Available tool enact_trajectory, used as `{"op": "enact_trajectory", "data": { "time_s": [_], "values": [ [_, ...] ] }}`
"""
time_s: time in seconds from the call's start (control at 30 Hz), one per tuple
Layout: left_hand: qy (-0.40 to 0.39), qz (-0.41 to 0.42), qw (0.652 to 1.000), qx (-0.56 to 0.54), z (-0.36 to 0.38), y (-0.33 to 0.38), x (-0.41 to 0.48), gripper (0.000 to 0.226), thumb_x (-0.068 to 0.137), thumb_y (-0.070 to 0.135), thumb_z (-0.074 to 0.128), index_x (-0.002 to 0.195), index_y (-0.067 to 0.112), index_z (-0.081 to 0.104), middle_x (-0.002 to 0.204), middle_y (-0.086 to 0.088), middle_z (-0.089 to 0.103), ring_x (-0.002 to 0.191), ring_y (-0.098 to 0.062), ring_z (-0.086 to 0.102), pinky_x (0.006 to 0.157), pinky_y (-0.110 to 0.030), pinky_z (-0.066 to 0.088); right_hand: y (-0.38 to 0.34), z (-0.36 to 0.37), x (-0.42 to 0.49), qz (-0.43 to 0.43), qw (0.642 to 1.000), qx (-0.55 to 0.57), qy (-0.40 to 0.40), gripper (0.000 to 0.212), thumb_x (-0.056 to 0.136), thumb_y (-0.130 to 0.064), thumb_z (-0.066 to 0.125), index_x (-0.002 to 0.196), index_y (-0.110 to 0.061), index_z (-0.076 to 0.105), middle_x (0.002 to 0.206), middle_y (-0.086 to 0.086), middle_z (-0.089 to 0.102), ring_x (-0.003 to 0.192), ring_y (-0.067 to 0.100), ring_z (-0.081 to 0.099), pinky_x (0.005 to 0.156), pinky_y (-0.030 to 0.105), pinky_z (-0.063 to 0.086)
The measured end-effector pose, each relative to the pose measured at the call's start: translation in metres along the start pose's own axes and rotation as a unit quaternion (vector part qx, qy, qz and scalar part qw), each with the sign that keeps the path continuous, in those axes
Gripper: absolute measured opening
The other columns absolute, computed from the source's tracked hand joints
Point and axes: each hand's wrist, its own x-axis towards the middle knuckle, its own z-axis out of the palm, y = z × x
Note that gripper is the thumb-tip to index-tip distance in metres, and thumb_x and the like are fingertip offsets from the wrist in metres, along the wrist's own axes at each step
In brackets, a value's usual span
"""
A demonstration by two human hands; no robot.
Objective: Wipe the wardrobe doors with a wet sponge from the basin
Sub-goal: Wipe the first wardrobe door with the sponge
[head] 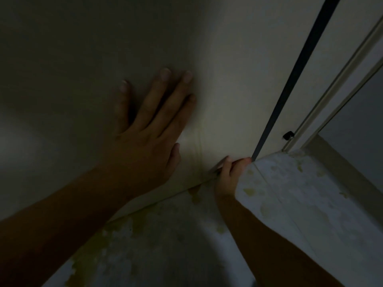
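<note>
The pale wardrobe door [228, 59] fills the upper view, seen from close by in dim light. My left hand [149, 129] lies flat on the door with its fingers spread and straight. My right hand [228, 175] is at the door's bottom edge, near the lower right corner. Its fingers are curled round a thin pale piece that looks like the sponge [220, 165], pressed against that edge. Most of the sponge is hidden by the fingers. No basin is in view.
A dark vertical strip [294, 75] runs down the door's right edge. Further right stand a light frame rail [335, 85] and a small black stop [288, 135]. Below lies a pale floor [300, 204] with yellowish blotches.
</note>
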Motion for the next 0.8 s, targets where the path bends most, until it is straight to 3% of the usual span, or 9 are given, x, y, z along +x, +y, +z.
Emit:
{"op": "enact_trajectory", "data": {
  "time_s": [0.07,0.13,0.27,0.37,0.43,0.53,0.6,0.67,0.8],
  "values": [
    [0.002,0.013,1.0,-0.012,-0.007,-0.006,-0.005,0.07,0.093,0.03,0.05,0.157,0.009,0.033,0.17,-0.01,0.013,0.158,-0.028,0.003,0.123,-0.057,-0.008,-0.025,0.008,-0.032,0.007,0.99,0.117,-0.074,0.086,0.092,-0.076,0.031,0.162,-0.033,0.002,0.168,0.017,0.015,0.154,0.04,0.019,0.123,0.059,0.02],
    [0.011,0.016,0.999,-0.04,-0.016,-0.011,-0.011,0.063,0.095,0.028,0.049,0.153,0.005,0.041,0.168,-0.014,0.019,0.157,-0.031,0.012,0.125,-0.057,0.0,-0.055,0.011,-0.065,-0.023,0.965,0.231,-0.12,0.085,0.093,-0.06,0.051,0.16,-0.043,0.002,0.168,0.017,0.016,0.152,0.04,0.024,0.122,0.061,0.024],
    [0.018,-0.001,0.999,-0.047,-0.033,-0.023,-0.026,0.055,0.101,0.032,0.041,0.148,0.005,0.048,0.166,-0.018,0.021,0.156,-0.035,0.016,0.124,-0.06,0.006,-0.13,0.001,-0.09,-0.293,0.937,0.168,-0.093,0.085,0.1,-0.041,0.046,0.162,-0.012,-0.004,0.169,0.003,-0.016,0.158,0.024,-0.013,0.128,0.043,-0.006],
    [0.004,-0.003,1.0,-0.023,-0.037,-0.034,-0.038,0.059,0.096,0.03,0.049,0.149,0.005,0.047,0.167,-0.019,0.02,0.156,-0.036,0.015,0.123,-0.065,0.008,-0.136,0.0,-0.085,-0.37,0.917,0.118,-0.09,0.088,0.101,-0.044,0.047,0.16,-0.017,-0.012,0.167,-0.002,-0.023,0.156,0.029,-0.018,0.126,0.039,-0.01],
    [-0.005,-0.007,1.0,-0.01,-0.036,-0.037,-0.045,0.064,0.092,0.029,0.052,0.152,0.006,0.043,0.167,-0.018,0.019,0.157,-0.036,0.013,0.122,-0.065,0.007,-0.095,0.008,-0.083,-0.355,0.922,0.084,-0.127,0.094,0.1,-0.055,0.049,0.159,-0.027,-0.019,0.168,-0.002,-0.025,0.157,0.028,-0.016,0.128,0.05,-0.003],
    [-0.009,-0.016,1.0,0.01,-0.032,-0.039,-0.053,0.067,0.092,0.029,0.05,0.155,0.009,0.04,0.168,-0.016,0.017,0.157,-0.034,0.01,0.123,-0.063,0.002,-0.043,0.015,-0.085,-0.233,0.95,0.108,-0.178,0.093,0.094,-0.073,0.042,0.157,-0.043,-0.019,0.172,0.001,-0.011,0.159,0.022,-0.003,0.125,0.058,0.016],
    [-0.01,-0.024,1.0,0.015,-0.031,-0.041,-0.06,0.067,0.092,0.029,0.049,0.155,0.009,0.039,0.169,-0.015,0.016,0.157,-0.034,0.01,0.123,-0.063,0.001,-0.039,0.017,-0.087,-0.167,0.96,0.121,-0.191,0.094,0.092,-0.071,0.046,0.157,-0.044,-0.016,0.172,0.001,-0.005,0.158,0.017,0.003,0.124,0.055,0.021],
    [-0.012,-0.036,0.999,0.016,-0.033,-0.045,-0.067,0.067,0.093,0.03,0.05,0.155,0.009,0.039,0.169,-0.016,0.015,0.157,-0.034,0.009,0.123,-0.065,0.002,-0.062,0.016,-0.096,-0.174,0.96,0.124,-0.184,0.091,0.095,-0.063,0.051,0.157,-0.047,-0.014,0.172,0.002,-0.008,0.158,0.016,-0.001,0.126,0.055,0.016],
    [-0.001,-0.058,0.998,0.009,-0.04,-0.056,-0.078,0.066,0.095,0.03,0.049,0.156,0.007,0.037,0.168,-0.019,0.014,0.157,-0.036,0.011,0.122,-0.066,0.007,-0.169,0.002,-0.118,-0.41,0.899,0.117,-0.102,0.078,0.103,-0.039,0.044,0.16,-0.004,0.003,0.167,0.01,-0.01,0.156,0.033,-0.014,0.125,0.055,-0.007]
  ]
}}
